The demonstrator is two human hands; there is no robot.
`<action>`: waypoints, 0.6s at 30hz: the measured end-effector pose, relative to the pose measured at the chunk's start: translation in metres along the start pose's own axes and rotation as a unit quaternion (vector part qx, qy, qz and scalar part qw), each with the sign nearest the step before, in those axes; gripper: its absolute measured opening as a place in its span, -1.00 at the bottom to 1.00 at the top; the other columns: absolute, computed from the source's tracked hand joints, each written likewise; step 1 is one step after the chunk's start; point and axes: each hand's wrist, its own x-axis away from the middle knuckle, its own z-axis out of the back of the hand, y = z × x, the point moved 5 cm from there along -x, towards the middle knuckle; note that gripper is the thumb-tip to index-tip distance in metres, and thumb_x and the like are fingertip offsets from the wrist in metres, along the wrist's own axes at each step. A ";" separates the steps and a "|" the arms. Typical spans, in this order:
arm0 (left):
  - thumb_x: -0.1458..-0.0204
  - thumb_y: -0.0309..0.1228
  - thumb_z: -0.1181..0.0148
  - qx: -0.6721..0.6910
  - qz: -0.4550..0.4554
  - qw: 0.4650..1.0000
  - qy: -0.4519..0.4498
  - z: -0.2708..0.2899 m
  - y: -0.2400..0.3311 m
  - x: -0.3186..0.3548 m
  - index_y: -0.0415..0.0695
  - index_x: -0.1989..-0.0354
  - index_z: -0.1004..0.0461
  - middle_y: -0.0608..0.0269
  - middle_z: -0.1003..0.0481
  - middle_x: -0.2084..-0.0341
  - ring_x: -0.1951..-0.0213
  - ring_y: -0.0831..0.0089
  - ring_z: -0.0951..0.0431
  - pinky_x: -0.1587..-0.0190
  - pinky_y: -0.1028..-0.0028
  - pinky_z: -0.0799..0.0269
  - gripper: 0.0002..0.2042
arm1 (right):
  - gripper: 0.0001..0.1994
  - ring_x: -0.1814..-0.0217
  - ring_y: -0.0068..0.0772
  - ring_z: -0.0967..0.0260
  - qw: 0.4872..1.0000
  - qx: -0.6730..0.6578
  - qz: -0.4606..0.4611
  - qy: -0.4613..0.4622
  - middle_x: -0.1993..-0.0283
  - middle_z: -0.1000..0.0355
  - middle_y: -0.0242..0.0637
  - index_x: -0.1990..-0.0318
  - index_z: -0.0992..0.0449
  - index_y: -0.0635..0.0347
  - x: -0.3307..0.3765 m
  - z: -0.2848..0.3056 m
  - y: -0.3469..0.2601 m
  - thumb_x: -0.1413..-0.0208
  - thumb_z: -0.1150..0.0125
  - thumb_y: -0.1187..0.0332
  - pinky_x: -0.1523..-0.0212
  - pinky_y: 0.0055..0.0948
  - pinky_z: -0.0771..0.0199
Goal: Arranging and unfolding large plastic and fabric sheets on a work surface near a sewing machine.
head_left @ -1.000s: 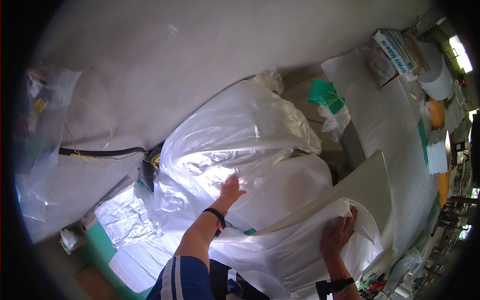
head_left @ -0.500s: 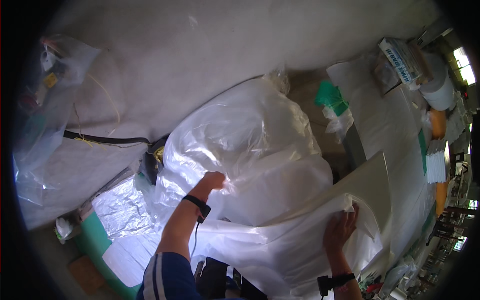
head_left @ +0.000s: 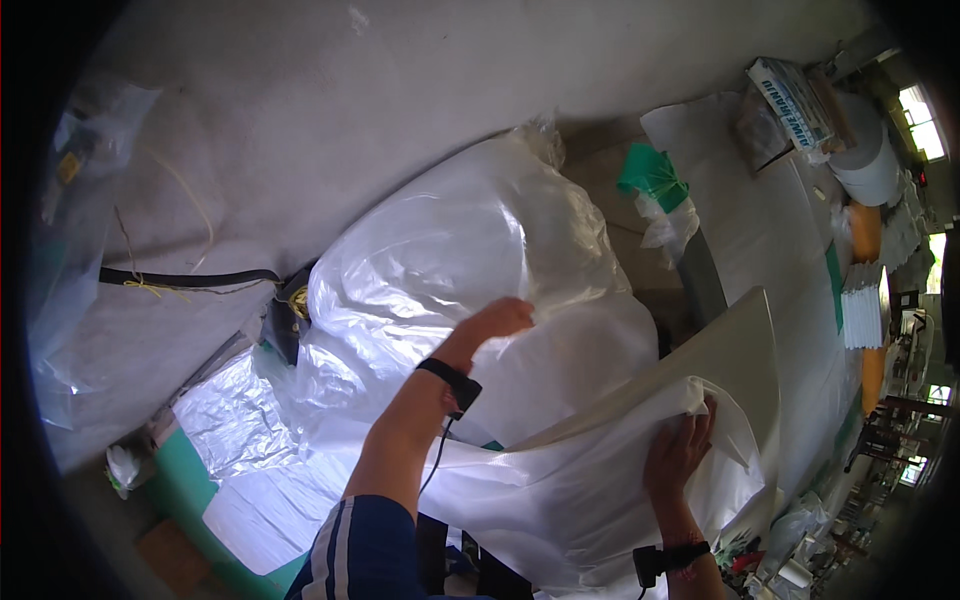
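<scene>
A large clear plastic bag (head_left: 400, 270) with something whitish and bulky inside fills the middle. My left hand (head_left: 500, 318) is over its front face, fingers curled closed; whatever they may hold is hidden. In front of the bag a white sheet (head_left: 560, 510) is draped, with a folded edge rising to a stiff-looking pale corner (head_left: 750, 330). My right hand (head_left: 678, 455) lies against this sheet near its right edge, its fingers stretched out and fingertips by a curled flap; the thumb is not plain to see.
A grey wall (head_left: 280, 110) stands behind, with a black cable (head_left: 190, 278) along it. Crumpled silvery film (head_left: 240, 410) lies on the left. A green piece of plastic (head_left: 652, 177) is beyond the bag. Stacked white sheets (head_left: 865, 308) and a white roll (head_left: 868, 175) stand at the right.
My left hand has moved right and farther away across the bag, still closed. My right hand stays almost in place on the white sheet. The view has shifted slightly.
</scene>
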 end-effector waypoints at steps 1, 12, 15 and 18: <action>0.00 -0.18 -0.11 0.229 0.076 0.970 -0.023 0.020 0.019 -0.010 -0.21 0.43 -0.48 0.17 -0.49 0.52 0.43 0.29 -0.49 0.37 0.40 -0.39 -0.71 | -0.53 -0.35 0.20 0.15 1.000 0.018 -0.014 -0.002 -0.28 0.04 0.13 -0.15 -0.13 0.25 0.001 0.004 0.011 -0.14 0.14 0.19 -0.23 0.13 0.14; 0.15 -0.11 -0.23 -0.078 -0.037 0.987 0.135 0.005 0.109 0.001 -0.17 0.12 -0.34 0.08 -0.41 0.21 0.11 0.18 -0.39 0.17 0.18 -0.32 -0.52 | -0.53 -0.35 0.18 0.14 1.000 0.014 -0.016 -0.008 -0.28 0.04 0.09 -0.15 -0.13 0.22 0.000 -0.003 0.005 -0.08 0.08 0.25 -0.20 0.16 0.11; 0.15 -0.20 -0.21 -0.204 -0.097 0.962 0.153 -0.023 0.119 -0.026 -0.12 0.16 -0.38 0.18 -0.39 0.20 0.09 0.26 -0.36 0.20 0.22 -0.32 -0.62 | -0.51 -0.35 0.17 0.14 0.999 0.017 -0.030 -0.014 -0.28 0.04 0.09 -0.14 -0.13 0.21 -0.001 -0.002 0.007 -0.03 0.03 0.28 -0.19 0.18 0.10; 0.08 -0.32 -0.09 -0.265 0.014 0.964 0.007 -0.060 0.046 -0.066 -0.10 0.22 -0.47 0.21 -0.44 0.26 0.13 0.26 -0.42 0.19 0.24 -0.35 -0.76 | -0.50 -0.35 0.18 0.14 0.999 -0.003 -0.044 -0.027 -0.28 0.05 0.10 -0.14 -0.15 0.17 -0.005 -0.009 -0.004 0.01 -0.01 0.30 -0.19 0.18 0.08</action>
